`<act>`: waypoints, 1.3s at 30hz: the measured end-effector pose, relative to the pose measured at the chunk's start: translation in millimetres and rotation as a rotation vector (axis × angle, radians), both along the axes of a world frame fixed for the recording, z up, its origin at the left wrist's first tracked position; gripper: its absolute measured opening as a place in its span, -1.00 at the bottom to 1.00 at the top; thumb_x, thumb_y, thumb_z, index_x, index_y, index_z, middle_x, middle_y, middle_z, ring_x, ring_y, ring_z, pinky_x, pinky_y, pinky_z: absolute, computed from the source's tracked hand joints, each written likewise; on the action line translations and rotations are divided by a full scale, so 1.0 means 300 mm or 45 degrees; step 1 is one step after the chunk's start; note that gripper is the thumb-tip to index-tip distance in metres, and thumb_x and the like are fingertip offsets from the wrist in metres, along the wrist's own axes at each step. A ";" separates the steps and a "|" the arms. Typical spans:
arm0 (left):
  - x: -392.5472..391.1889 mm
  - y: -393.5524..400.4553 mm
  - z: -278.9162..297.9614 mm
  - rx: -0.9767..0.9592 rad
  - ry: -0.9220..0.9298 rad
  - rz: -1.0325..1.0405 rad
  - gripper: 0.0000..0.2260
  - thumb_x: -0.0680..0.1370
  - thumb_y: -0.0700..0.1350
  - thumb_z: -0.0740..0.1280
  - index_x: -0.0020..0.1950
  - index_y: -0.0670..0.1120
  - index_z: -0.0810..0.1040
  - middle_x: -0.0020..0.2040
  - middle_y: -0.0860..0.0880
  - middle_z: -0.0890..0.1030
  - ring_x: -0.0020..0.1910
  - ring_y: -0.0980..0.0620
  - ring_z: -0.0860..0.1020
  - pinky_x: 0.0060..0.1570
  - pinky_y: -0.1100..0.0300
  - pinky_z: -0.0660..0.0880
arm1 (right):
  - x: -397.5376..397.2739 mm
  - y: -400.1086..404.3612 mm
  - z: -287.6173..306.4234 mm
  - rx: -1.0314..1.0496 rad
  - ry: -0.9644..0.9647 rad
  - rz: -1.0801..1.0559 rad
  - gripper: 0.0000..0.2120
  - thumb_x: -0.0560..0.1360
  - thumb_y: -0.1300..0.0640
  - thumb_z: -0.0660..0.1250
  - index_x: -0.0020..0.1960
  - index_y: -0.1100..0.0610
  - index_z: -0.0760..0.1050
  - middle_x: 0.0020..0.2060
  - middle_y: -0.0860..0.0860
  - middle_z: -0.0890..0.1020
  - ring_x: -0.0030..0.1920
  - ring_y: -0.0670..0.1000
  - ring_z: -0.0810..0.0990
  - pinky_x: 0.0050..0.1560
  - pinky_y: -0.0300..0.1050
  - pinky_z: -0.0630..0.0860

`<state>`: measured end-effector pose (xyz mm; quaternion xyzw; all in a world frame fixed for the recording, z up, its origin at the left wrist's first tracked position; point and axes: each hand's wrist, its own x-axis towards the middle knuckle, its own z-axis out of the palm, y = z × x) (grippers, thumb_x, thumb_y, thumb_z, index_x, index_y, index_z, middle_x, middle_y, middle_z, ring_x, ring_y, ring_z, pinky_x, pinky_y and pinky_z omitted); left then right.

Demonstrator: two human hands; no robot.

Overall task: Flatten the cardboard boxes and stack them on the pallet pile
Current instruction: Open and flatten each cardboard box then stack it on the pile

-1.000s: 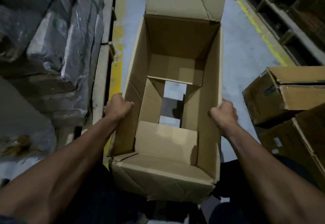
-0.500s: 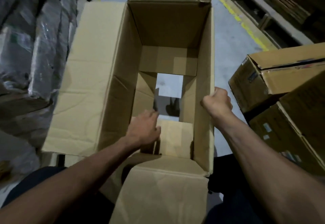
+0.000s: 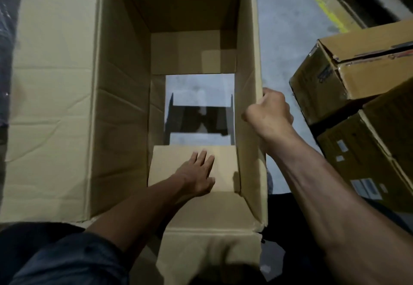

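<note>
- Head view: left hand (image 3: 197, 174) has gone deeper into the open cardboard box (image 3: 120, 110) vs 0.5 s ago; fingers now straight, released, flat on near bottom flap (image 3: 223, 166).
- Right hand (image 3: 271, 111) still clenched round box's right wall, top edge.
- Beyond left fingertips, bottom gap wider, floor (image 3: 281, 38) visible.
- Taped boxes (image 3: 357, 70) right of right hand.

The open box (image 3: 120, 110) stands in front of the person, its bottom flap (image 3: 223, 161) under the left hand (image 3: 196, 176). The right hand (image 3: 271, 111) grips its right wall. Two stacked boxes (image 3: 357, 65) sit to the right.
</note>
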<state>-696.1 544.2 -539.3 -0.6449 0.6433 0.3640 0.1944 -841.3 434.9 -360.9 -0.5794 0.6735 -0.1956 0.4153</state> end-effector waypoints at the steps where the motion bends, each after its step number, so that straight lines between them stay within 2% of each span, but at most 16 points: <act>1: -0.004 -0.003 -0.021 0.082 0.012 0.027 -0.35 0.66 0.20 0.04 0.63 -0.01 -0.16 0.62 -0.11 -0.21 0.59 -0.20 -0.18 0.53 -0.14 0.00 | 0.003 0.000 -0.002 0.000 -0.010 0.001 -0.80 0.54 0.23 0.35 0.04 -0.03 0.44 -0.15 -0.05 0.54 -0.13 0.03 0.51 -0.19 -0.15 0.44; 3: -0.012 -0.004 -0.062 0.228 0.004 0.052 -0.37 0.67 0.21 0.01 0.63 -0.04 -0.09 0.63 -0.12 -0.13 0.60 -0.21 -0.10 0.53 -0.16 0.05 | 0.008 0.001 -0.006 -0.012 -0.018 -0.009 -0.79 0.53 0.24 0.36 0.02 -0.05 0.44 -0.17 -0.07 0.53 -0.12 0.02 0.53 -0.13 -0.08 0.51; 5: -0.010 -0.004 -0.083 0.374 0.041 0.118 -0.38 0.65 0.26 -0.04 0.61 -0.08 0.07 0.62 -0.15 0.05 0.57 -0.22 0.08 0.50 -0.18 0.11 | 0.012 -0.002 -0.006 -0.029 -0.007 -0.015 -0.78 0.52 0.24 0.35 -0.05 -0.08 0.43 -0.18 -0.09 0.53 -0.14 0.01 0.53 -0.11 -0.07 0.53; 9: 0.010 -0.001 -0.070 0.779 0.211 0.515 -0.24 0.56 0.42 -0.04 0.59 -0.06 0.21 0.57 -0.04 0.21 0.55 -0.14 0.21 0.52 -0.13 0.11 | 0.011 -0.014 0.002 -0.050 0.027 -0.056 -0.79 0.50 0.25 0.34 -0.07 -0.05 0.44 -0.19 -0.08 0.54 -0.08 0.08 0.57 -0.03 0.00 0.59; 13: 0.015 0.014 -0.064 0.771 0.245 0.585 -0.27 0.59 0.38 0.00 0.58 -0.10 0.24 0.58 -0.11 0.24 0.53 -0.15 0.24 0.50 -0.11 0.13 | 0.017 -0.011 -0.002 -0.016 0.010 -0.071 -0.77 0.52 0.25 0.34 0.03 -0.05 0.44 -0.17 -0.09 0.52 -0.03 0.10 0.57 0.05 0.06 0.61; 15: 0.018 0.012 -0.031 0.640 0.200 0.416 -0.33 0.62 0.34 0.01 0.55 -0.10 0.31 0.55 -0.12 0.29 0.50 -0.14 0.29 0.48 -0.07 0.19 | 0.016 -0.011 -0.004 -0.017 0.021 -0.061 -0.77 0.51 0.25 0.35 0.04 -0.04 0.45 -0.15 -0.05 0.54 -0.02 0.09 0.56 0.03 0.03 0.59; 17: 0.031 0.001 0.035 0.370 0.116 0.268 -0.41 0.66 0.25 0.05 0.57 -0.09 0.27 0.55 -0.12 0.29 0.50 -0.14 0.30 0.46 -0.01 0.24 | 0.017 -0.009 -0.003 -0.017 0.036 -0.036 -0.78 0.52 0.25 0.35 0.04 -0.04 0.44 -0.12 -0.02 0.55 -0.04 0.10 0.54 -0.03 -0.04 0.52; 20: 0.070 -0.023 0.173 0.029 0.123 0.269 -0.50 0.69 0.11 0.11 0.58 -0.07 0.22 0.54 -0.13 0.31 0.48 -0.13 0.33 0.43 -0.01 0.28 | 0.020 -0.006 -0.002 -0.020 0.022 -0.026 -0.78 0.53 0.24 0.35 0.04 -0.05 0.42 -0.08 0.00 0.55 -0.02 0.10 0.53 0.01 -0.02 0.52; 23: 0.135 -0.042 0.318 -0.406 0.064 0.273 -0.59 0.67 0.06 0.16 0.47 -0.06 0.36 0.42 -0.12 0.45 0.34 -0.07 0.43 0.35 -0.01 0.38 | 0.025 0.003 -0.006 -0.005 0.026 -0.014 -0.79 0.55 0.22 0.35 0.05 -0.03 0.40 -0.06 0.01 0.54 -0.03 0.08 0.50 -0.02 -0.05 0.46; 25: 0.192 -0.055 0.398 -0.681 -0.141 0.153 -0.62 0.66 0.07 0.15 0.43 -0.05 0.39 0.41 -0.11 0.45 0.40 -0.05 0.37 0.44 -0.02 0.26 | 0.028 0.013 -0.011 0.007 0.040 -0.028 -0.80 0.54 0.22 0.35 0.04 -0.03 0.42 -0.05 0.02 0.56 -0.01 0.11 0.53 0.01 -0.03 0.50; 27: 0.256 -0.061 0.466 -0.860 -0.436 0.092 -0.55 0.65 0.10 0.10 0.50 -0.05 0.33 0.51 -0.09 0.34 0.55 -0.09 0.17 0.54 -0.09 0.01 | 0.028 0.024 -0.014 0.017 0.072 -0.039 -0.79 0.51 0.22 0.35 0.03 -0.04 0.43 -0.04 0.03 0.58 0.03 0.15 0.57 0.10 0.08 0.56; 29: 0.320 -0.055 0.527 -0.984 -0.645 0.132 -0.48 0.63 0.12 0.11 0.55 -0.04 0.26 0.59 -0.08 0.20 0.60 -0.11 0.00 0.55 -0.15 -0.11 | 0.029 0.038 -0.008 0.031 0.098 -0.042 -0.79 0.49 0.22 0.34 0.04 -0.04 0.44 -0.03 0.05 0.59 0.02 0.18 0.57 0.12 0.07 0.56; 32: 0.405 -0.038 0.582 -1.003 -0.709 0.373 -0.35 0.61 0.13 0.19 0.62 -0.05 0.04 0.63 -0.10 0.00 0.60 -0.18 -0.09 0.51 -0.24 -0.10 | 0.017 0.057 0.004 0.038 0.117 -0.061 -0.77 0.48 0.22 0.36 0.10 0.00 0.52 -0.04 0.07 0.61 -0.01 0.19 0.57 0.07 0.03 0.54; 35: 0.465 -0.026 0.600 -1.003 -0.543 0.820 -0.18 0.57 0.08 0.33 0.62 -0.12 -0.10 0.62 -0.18 0.00 0.58 -0.28 0.01 0.48 -0.29 0.06 | 0.004 0.076 0.011 0.040 0.110 -0.071 -0.70 0.49 0.24 0.37 0.20 0.05 0.54 0.00 0.09 0.62 -0.01 0.17 0.54 0.00 -0.05 0.46; 37: 0.493 -0.032 0.591 -0.966 -0.329 1.115 -0.13 0.54 0.06 0.40 0.62 -0.15 -0.10 0.60 -0.22 0.08 0.55 -0.28 0.13 0.47 -0.23 0.20 | 0.000 0.087 0.009 0.036 0.082 -0.067 -0.67 0.49 0.26 0.37 0.24 0.06 0.53 0.01 0.09 0.61 0.00 0.15 0.54 -0.01 -0.07 0.43; 39: 0.523 -0.041 0.567 -0.904 -0.160 1.344 -0.20 0.51 0.09 0.45 0.57 -0.15 0.08 0.48 -0.23 0.33 0.41 -0.27 0.37 0.34 -0.19 0.39 | -0.001 0.097 0.006 0.022 0.053 -0.042 -0.64 0.51 0.27 0.38 0.27 0.06 0.52 0.03 0.08 0.61 0.01 0.14 0.54 0.01 -0.06 0.46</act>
